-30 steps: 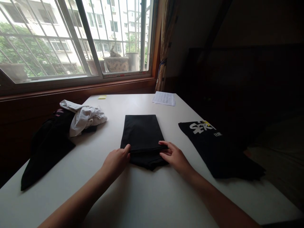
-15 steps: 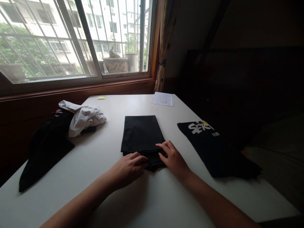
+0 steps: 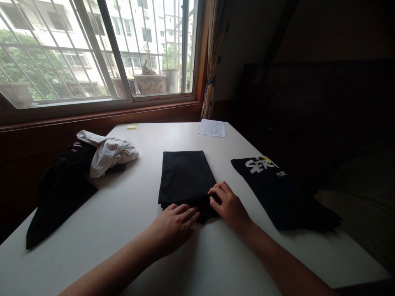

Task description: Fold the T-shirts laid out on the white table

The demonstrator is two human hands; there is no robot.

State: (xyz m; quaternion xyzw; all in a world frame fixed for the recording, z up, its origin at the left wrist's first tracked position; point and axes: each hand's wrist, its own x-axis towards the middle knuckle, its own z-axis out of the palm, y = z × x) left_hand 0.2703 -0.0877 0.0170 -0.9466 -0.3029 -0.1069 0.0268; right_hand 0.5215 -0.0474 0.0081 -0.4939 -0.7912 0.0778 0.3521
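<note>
A black piece of clothing (image 3: 185, 174), folded into a rectangle, lies in the middle of the table with several layers showing at its near edge. My right hand (image 3: 230, 205) is closed in a pinch on its near right corner, lifting the upper layers slightly. Across the near edge lies my left hand (image 3: 177, 224), fingers side by side and slightly bent on the lower layers; its thumb is hidden. The fingers are not wrapped round the cloth.
The white table (image 3: 132, 218) also bears a dark printed garment (image 3: 280, 197) at the right, and a black garment (image 3: 61, 189) and a crumpled white garment (image 3: 112, 154) at the left. Papers (image 3: 212, 128) and a yellow note (image 3: 132, 126) lie at the far end, below a barred window (image 3: 132, 53).
My right fingers have closed on the near right corner and raised it a little. My left hand has shifted slightly right and nearer to me.
</note>
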